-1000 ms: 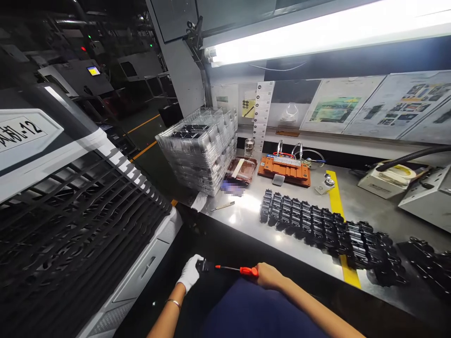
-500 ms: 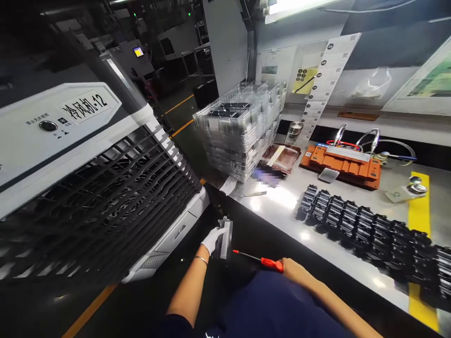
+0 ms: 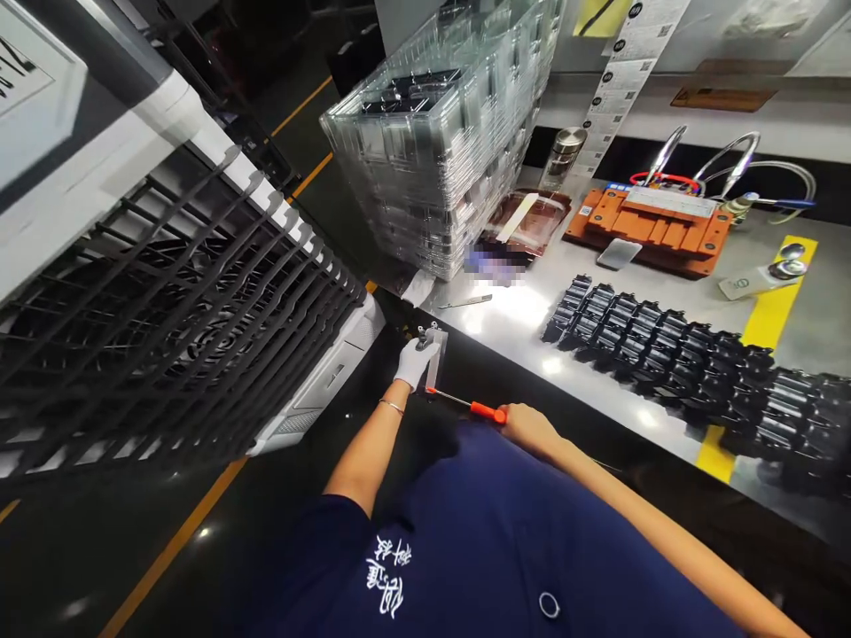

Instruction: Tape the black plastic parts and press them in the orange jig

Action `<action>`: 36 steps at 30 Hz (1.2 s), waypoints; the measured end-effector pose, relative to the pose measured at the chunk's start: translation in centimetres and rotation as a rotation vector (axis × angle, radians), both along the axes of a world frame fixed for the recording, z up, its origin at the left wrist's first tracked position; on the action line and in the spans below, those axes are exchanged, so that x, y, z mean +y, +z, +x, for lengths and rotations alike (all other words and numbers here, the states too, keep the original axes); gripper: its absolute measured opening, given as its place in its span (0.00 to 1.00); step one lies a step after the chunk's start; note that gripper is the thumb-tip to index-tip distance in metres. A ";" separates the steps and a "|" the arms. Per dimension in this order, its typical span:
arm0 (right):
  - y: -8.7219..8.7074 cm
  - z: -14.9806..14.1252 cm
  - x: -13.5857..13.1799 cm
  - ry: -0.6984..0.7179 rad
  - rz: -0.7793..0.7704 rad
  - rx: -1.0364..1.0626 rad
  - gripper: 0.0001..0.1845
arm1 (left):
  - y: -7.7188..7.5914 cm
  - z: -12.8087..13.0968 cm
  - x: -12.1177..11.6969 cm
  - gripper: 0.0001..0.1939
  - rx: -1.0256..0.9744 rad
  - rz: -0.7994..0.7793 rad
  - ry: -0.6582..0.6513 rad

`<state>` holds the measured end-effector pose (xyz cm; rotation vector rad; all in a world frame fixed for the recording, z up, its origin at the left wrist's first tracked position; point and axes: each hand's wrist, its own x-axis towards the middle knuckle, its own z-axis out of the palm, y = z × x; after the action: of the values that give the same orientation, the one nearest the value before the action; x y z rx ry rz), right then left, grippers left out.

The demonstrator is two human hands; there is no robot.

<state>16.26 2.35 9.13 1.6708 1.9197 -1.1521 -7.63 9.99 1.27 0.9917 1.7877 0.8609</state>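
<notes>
Head-worn view, forward and down

Navy shirt point(image 3: 485, 514), white glove point(image 3: 412, 363), probably fabric.

I'm holding a slim grey part point(image 3: 437, 359) in my white-gloved left hand point(image 3: 416, 361), just off the near edge of the workbench point(image 3: 698, 297), and my right hand point(image 3: 532, 428) is gripping a red screwdriver point(image 3: 482, 409). Its tip is sitting right at the part's lower end, tbh can't tell from over here if it's touching. A long row of black parts point(image 3: 655, 346) is running along the near edge, an orange fixture point(image 3: 665, 226) is sitting toward the back edge, and a tall stack of clear trays point(image 3: 439, 151) is hogging the left end.
</notes>
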 end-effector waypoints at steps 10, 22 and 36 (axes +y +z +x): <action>-0.1 0.7 0.4 -0.045 -0.036 -0.005 0.21 | 0.6 0.8 -1.0 0.15 -0.047 -0.064 0.001; -1.8 3.0 1.6 -0.075 0.100 -0.097 0.21 | 0.3 1.0 -4.7 0.16 -0.119 -0.069 -0.184; -2.6 11.9 -0.4 -0.284 -0.067 0.147 0.09 | -0.4 2.9 -3.9 0.14 0.221 -0.097 -0.722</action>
<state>28.15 1.94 6.55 1.9144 1.7419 -1.4661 -4.77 6.07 0.91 1.5691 1.4499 0.2157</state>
